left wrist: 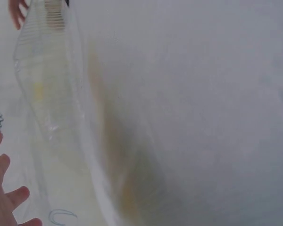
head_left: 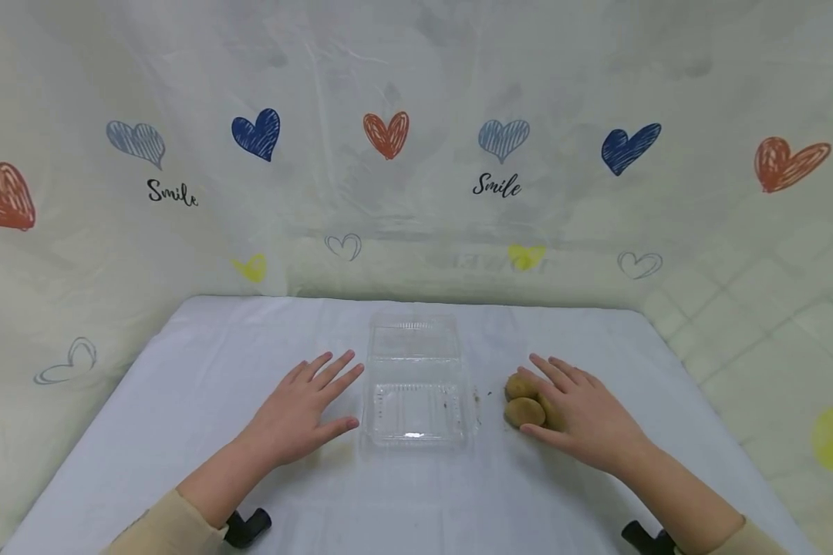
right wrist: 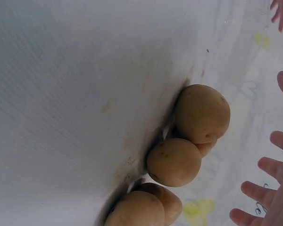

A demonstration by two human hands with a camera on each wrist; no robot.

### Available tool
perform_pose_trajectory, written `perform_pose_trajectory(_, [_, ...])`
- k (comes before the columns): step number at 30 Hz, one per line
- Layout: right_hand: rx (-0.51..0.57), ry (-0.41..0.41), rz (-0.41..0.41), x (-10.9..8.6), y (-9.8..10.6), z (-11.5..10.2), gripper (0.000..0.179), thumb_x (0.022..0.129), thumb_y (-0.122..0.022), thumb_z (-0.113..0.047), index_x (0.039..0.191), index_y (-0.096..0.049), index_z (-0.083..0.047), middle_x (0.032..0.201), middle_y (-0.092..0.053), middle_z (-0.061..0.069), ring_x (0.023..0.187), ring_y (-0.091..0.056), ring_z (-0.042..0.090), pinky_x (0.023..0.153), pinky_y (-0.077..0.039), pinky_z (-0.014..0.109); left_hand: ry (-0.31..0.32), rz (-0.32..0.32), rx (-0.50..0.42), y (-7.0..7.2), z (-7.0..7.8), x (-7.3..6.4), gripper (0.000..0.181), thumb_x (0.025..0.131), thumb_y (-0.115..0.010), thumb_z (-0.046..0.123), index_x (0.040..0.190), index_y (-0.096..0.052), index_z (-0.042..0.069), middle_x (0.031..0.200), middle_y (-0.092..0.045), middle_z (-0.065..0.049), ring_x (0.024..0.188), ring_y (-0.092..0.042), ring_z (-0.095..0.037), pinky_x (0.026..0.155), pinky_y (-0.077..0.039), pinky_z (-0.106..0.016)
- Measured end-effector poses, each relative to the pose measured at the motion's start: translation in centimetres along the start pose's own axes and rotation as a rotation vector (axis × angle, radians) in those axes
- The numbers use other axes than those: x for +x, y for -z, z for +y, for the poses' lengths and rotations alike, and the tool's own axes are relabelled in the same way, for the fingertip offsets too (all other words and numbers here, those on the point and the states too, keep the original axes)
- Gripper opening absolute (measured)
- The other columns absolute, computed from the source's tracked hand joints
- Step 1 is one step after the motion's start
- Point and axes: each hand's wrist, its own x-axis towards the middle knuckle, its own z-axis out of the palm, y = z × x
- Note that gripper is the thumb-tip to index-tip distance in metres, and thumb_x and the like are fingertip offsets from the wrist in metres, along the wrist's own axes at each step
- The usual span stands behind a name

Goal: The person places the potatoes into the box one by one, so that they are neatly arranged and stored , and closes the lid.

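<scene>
A clear plastic clamshell box [head_left: 416,412] lies with its lid [head_left: 415,339] raised or laid back, in the middle of the table. My left hand [head_left: 298,412] is held at its left with fingers spread, holding nothing. In the left wrist view, part of that hand [left wrist: 2,190] shows at the lower left, apart from the box [left wrist: 47,103]. On the right sit several potatoes [head_left: 524,412], partly hidden under my right hand [head_left: 586,416]. Its fingers are spread over them without gripping. The right wrist view shows a gap between these fingers [right wrist: 276,167] and the potatoes [right wrist: 174,162].
White cloth [head_left: 416,509] covers the table. Small dark crumbs [head_left: 477,405] lie between the box and the potatoes. Behind the table's far edge hangs a pale curtain [head_left: 430,69] printed with hearts. Black straps or mounts [head_left: 248,529] show at both wrists.
</scene>
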Motion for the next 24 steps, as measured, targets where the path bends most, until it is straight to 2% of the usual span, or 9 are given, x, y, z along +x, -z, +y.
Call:
perform_pose_trajectory(5, [0.033, 0.033, 0.017, 0.0, -0.2, 0.1, 0.072, 0.086, -0.069, -0.058, 0.144, -0.052, -0.018, 0.149, -0.047, 0.008, 0.132, -0.045, 0.037, 0.103, -0.038, 0.058, -0.019, -0.002, -0.037, -0.1, -0.1, 0.4, 0.076, 0.095, -0.044, 0.069, 0.158, -0.025, 0.031, 0.165, -0.018, 0.009, 0.144, -0.032, -0.030, 0.111, -0.030, -0.054])
perform_pose_trajectory(9, [0.029, 0.120, 0.045, 0.1, -0.6, 0.3, 0.061, 0.081, -0.080, -0.044, 0.133, -0.062, -0.017, 0.135, -0.058, 0.007, 0.119, -0.054, 0.033, 0.098, -0.043, 0.053, -0.015, -0.037, -0.045, -0.1, -0.2, 0.8, 0.076, 0.095, -0.041, 0.071, 0.158, -0.024, 0.033, 0.165, -0.016, 0.011, 0.136, -0.041, -0.026, 0.104, -0.038, -0.052])
perform_pose_trajectory(13, [-0.012, 0.189, 0.049, 0.6, -0.8, 0.5, 0.061, 0.075, -0.086, -0.035, 0.129, -0.065, -0.017, 0.124, -0.063, 0.006, 0.110, -0.058, 0.029, 0.096, -0.045, 0.049, -0.008, -0.082, -0.076, -0.1, -0.4, 1.2, 0.077, 0.094, -0.041, 0.072, 0.158, -0.024, 0.034, 0.165, -0.015, 0.012, 0.130, -0.047, -0.024, 0.100, -0.041, -0.052])
perform_pose_trajectory(19, [-0.022, 0.198, 0.008, 1.0, -0.8, 0.4, 0.057, 0.071, -0.089, -0.028, 0.123, -0.069, -0.018, 0.111, -0.064, 0.002, 0.101, -0.059, 0.027, 0.092, -0.045, 0.048, 0.009, -0.165, -0.164, -0.5, -0.2, 1.7, 0.076, 0.093, -0.048, 0.068, 0.158, -0.024, 0.035, 0.164, -0.015, 0.014, 0.123, -0.051, -0.023, 0.098, -0.042, -0.051])
perform_pose_trajectory(24, [-0.056, 0.210, -0.036, 1.1, -1.1, 0.4, 0.058, 0.072, -0.089, -0.028, 0.126, -0.068, -0.020, 0.110, -0.065, 0.001, 0.098, -0.060, 0.024, 0.091, -0.044, 0.048, 0.009, -0.220, -0.205, -0.8, 0.1, 1.9, 0.077, 0.093, -0.052, 0.065, 0.158, -0.026, 0.033, 0.165, -0.018, 0.011, 0.117, -0.051, -0.022, 0.090, -0.047, -0.045])
